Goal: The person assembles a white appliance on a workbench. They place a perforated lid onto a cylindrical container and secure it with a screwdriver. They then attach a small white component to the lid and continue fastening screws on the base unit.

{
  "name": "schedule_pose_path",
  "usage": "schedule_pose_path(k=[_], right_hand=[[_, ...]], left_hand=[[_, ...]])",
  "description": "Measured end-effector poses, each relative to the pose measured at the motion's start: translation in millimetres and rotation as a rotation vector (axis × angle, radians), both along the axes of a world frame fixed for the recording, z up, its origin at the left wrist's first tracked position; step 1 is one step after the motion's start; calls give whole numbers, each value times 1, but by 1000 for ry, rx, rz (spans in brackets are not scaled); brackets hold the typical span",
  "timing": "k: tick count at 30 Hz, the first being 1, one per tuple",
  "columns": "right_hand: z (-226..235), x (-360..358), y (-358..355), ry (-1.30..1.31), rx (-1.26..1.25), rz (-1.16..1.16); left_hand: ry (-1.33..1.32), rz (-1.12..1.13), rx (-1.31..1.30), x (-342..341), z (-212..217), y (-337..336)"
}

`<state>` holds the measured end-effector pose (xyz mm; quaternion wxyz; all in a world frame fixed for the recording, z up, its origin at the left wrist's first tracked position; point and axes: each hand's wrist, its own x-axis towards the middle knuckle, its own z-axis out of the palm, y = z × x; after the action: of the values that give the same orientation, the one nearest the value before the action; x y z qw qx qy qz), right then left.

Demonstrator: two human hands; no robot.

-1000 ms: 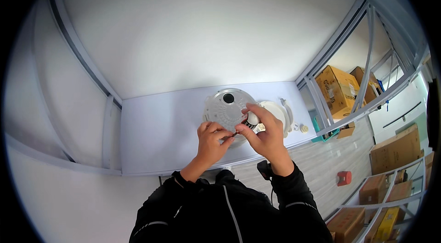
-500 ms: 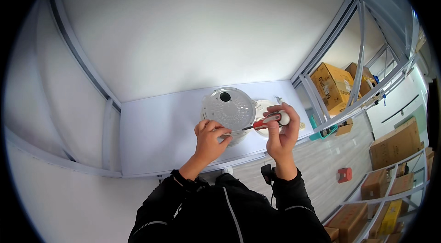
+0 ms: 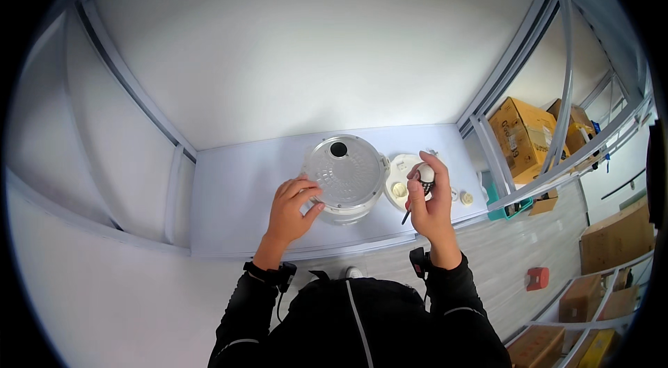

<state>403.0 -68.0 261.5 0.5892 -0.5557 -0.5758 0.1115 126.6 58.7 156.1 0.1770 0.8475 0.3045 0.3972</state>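
Hands apart | left hand point(image 3: 285, 213) half-open at round silver appliance point(image 3: 348, 180) | right hand point(image 3: 436, 209) clamped around screwdriver point(image 3: 426, 176)

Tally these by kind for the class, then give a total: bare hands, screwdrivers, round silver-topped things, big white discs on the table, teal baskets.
Bare hands: 2 (left hand, right hand)
Screwdriver: 1
Round silver-topped thing: 1
Big white disc: 1
Teal basket: 1
Total: 6

Pot point(image 3: 348, 177) on table point(image 3: 236, 194); round plate point(image 3: 399, 165) right of pot; 1 small round part point(image 3: 467, 197) farther right.
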Motion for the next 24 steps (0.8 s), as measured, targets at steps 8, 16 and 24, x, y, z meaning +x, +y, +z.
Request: schedule_pose_path(k=[8, 16, 24], right_hand=[[-6, 30, 2, 56, -54, 174], [-9, 51, -1, 72, -40, 269], [-16, 80, -16, 53, -64, 255]], left_hand=[[22, 113, 81, 22, -3, -21], [28, 319, 238, 81, -16, -62], [61, 411, 347, 141, -17, -70]])
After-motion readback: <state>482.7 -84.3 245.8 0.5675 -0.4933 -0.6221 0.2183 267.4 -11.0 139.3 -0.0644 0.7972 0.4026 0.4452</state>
